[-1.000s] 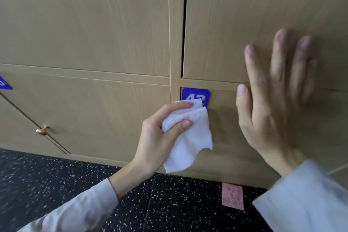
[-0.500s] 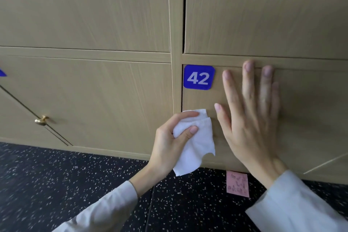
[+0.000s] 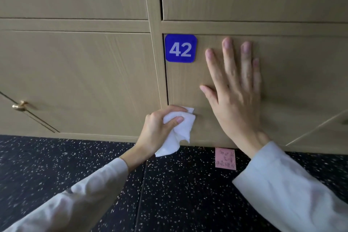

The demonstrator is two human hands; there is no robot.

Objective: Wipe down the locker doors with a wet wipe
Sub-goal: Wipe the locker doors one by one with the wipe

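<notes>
Two hands meet door 42 (image 3: pixel 282 81). The left hand (image 3: pixel 160 128) grips the wipe (image 3: pixel 180 130) against its lower left corner; the right hand (image 3: pixel 235 88) lies flat, fingers straight and spread, beside the number plate (image 3: pixel 180 48).

A dark speckled floor (image 3: pixel 56 165) runs along the base of the wood-grain cabinetry, with a pink note (image 3: pixel 225 158) lying on it.

Looks like a locker/changing room or shared storage area, e.g. gym, school or office. Wall of light wood-grain locker doors (image 3: pixel 282 90) w/ a blue number plate "42" (image 3: pixel 180 48), small brass knob (image 3: pixel 18 106) on a neighbouring door, dark speckled rubber-type floor (image 3: pixel 178 194), pink handwritten sticky note (image 3: pixel 225 158) at the base.
</notes>
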